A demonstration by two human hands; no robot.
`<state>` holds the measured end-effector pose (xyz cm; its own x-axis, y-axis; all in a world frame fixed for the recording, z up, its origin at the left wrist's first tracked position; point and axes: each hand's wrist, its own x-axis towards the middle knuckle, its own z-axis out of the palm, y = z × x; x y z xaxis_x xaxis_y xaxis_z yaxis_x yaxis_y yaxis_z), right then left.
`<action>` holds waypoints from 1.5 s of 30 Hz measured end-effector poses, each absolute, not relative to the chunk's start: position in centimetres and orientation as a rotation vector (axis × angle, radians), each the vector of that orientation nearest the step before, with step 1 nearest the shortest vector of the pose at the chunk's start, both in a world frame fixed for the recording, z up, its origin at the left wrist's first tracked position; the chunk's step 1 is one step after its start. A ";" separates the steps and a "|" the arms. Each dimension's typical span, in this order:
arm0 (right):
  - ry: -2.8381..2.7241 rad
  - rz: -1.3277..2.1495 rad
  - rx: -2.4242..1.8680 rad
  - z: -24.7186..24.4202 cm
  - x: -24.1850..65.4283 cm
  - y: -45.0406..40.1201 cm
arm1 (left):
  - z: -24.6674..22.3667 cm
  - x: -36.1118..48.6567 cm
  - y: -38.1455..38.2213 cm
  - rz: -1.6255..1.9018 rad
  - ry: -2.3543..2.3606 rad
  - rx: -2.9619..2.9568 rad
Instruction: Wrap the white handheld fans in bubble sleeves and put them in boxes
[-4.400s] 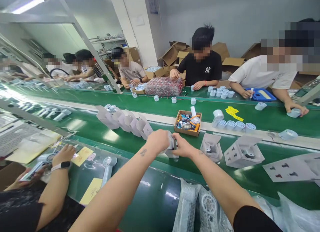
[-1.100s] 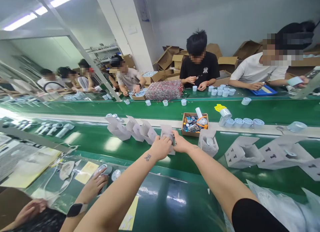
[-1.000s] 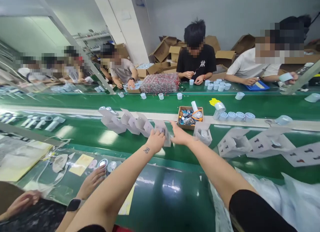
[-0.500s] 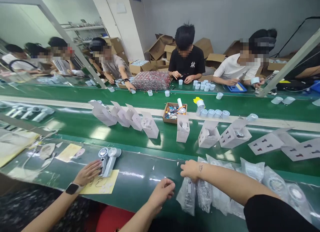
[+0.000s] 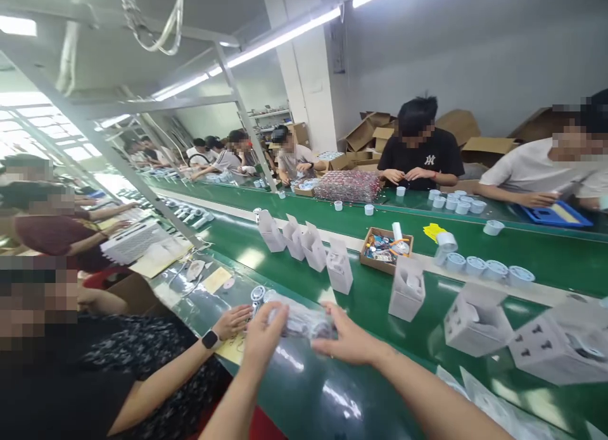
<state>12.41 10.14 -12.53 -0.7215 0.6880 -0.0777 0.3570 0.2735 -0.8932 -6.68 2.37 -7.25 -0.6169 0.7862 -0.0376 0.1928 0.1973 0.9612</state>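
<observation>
A clear plastic bag with an item inside (image 5: 304, 320) is stretched between my two hands above the near green table. My left hand (image 5: 263, 339) grips its left end, thumb on top. At the right end, my right hand (image 5: 349, 339) pinches the bag between thumb and fingers. What lies inside is blurred by the plastic. Just left of my left hand, a co-worker's hand (image 5: 232, 321) with a dark watch rests near a light-blue handheld fan (image 5: 257, 294), partly hidden behind the bag.
Open white boxes (image 5: 339, 272) stand along the green belt (image 5: 370, 294). Beyond them are a carton of small parts (image 5: 386, 247) and several light-blue cups (image 5: 475, 266). More bagged items (image 5: 489, 399) lie at lower right. A co-worker (image 5: 95, 364) sits close on the left; others work across the belt.
My right hand has lifted a bagged item from the row and moved left with it. My left hand has risen and taken its other end. The view has swung left and up.
</observation>
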 end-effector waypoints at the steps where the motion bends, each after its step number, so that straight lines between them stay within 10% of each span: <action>1: -2.085 1.486 -0.977 -12.1 10.4 11.6 | -5.9 -9.2 3.0 1.475 1.965 0.896; 15: -1.880 1.012 -1.435 -15.9 -3.9 28.9 | -5.1 -19.1 19.8 1.726 1.526 1.091; 23: -1.979 0.996 -1.472 -15.8 -1.2 28.2 | -5.6 -19.6 23.0 0.579 1.401 2.606; 29: -2.001 0.974 -1.526 -15.3 -1.4 29.0 | -4.2 -16.4 27.8 -0.062 1.377 2.646; 45: -2.143 1.014 -1.310 -8.3 2.7 26.4 | -11.7 -13.8 23.9 -0.067 1.681 2.684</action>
<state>2.66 26.37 -8.26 -0.4619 0.8868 -0.0136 0.5728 0.2866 -0.7680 -13.83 23.91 -11.70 0.4360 0.8997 -0.0218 0.8986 -0.4365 -0.0449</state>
